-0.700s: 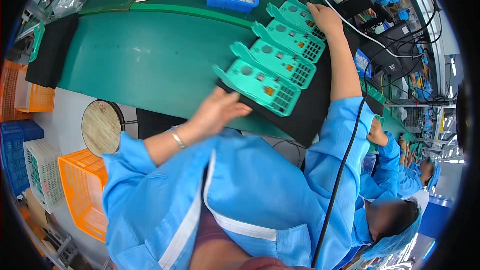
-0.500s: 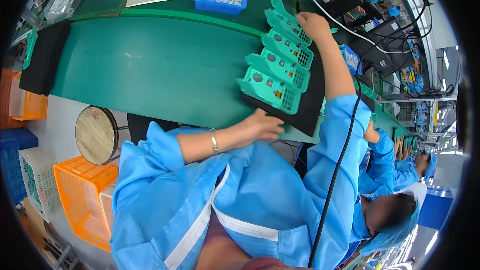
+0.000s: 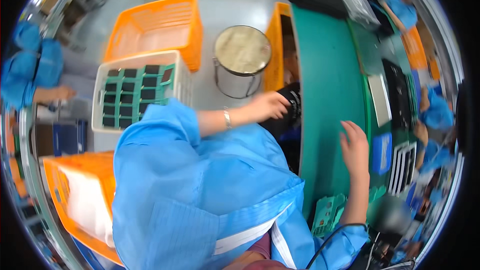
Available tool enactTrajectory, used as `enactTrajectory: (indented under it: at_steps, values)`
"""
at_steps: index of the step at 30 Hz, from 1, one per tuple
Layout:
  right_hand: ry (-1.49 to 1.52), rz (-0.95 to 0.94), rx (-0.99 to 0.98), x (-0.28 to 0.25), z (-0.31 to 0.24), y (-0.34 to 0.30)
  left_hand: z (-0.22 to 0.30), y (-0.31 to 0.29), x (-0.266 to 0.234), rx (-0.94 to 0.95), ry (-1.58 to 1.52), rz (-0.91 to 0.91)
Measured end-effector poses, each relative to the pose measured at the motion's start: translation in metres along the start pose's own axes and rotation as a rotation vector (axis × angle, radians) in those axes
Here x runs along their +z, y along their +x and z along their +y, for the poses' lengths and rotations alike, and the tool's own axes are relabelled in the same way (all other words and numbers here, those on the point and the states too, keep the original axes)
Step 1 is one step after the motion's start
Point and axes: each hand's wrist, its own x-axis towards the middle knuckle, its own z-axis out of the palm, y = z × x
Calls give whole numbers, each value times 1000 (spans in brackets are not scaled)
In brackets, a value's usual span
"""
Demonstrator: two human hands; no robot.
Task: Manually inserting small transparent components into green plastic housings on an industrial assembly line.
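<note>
My right hand [image 3: 355, 145] is over the green bench top [image 3: 322, 95], fingers spread and nothing in them. Green plastic housings [image 3: 327, 215] with grid-like holes lie beside my right forearm, partly hidden by it. My left hand [image 3: 270, 106] hangs just off the bench's near edge, over a dark cloth-like item with pale print [image 3: 291, 101]. Its fingers are loosely bent and slightly apart, with no object seen in them. Whether it touches the dark item I cannot tell.
A round stool [image 3: 242, 50] stands on the floor near an orange crate [image 3: 195, 30]. Left of me, a white crate [image 3: 177, 65] holds rows of green parts with dark panels. Another orange crate [image 3: 60, 210] contains white material. A blue bin [image 3: 382, 152] sits across the bench.
My view has swung left, bringing the stool and crates toward the middle. My right hand has come away from the green housings. My left hand remains off the bench edge.
</note>
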Motion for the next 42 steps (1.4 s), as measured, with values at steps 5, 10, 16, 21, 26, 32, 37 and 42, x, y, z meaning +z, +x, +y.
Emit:
enactTrajectory:
  at_steps: [5,10,16,21,26,32,37,42]
  values:
    - [59,-28,-180,90,-24,94,-23,-112,-150,-113,222,809]
    - [-238,-119,104,131,-68,117,-120,-179,-250,-292,696,1021]
    - [-413,49,116,164,-72,116,-157,-184,-284,-387,848,1161]
    - [-318,93,68,170,-62,116,-184,-162,-323,-417,677,1199]
    - [-297,80,75,171,-62,120,-209,-138,-364,-434,647,1171]
    - [-300,24,90,168,-62,155,-225,-134,-393,-432,624,1155]
    - [-153,72,82,169,-48,204,-220,-132,-394,-637,395,1079]
    - [-212,66,47,176,-39,241,-190,-146,-351,-652,351,1001]
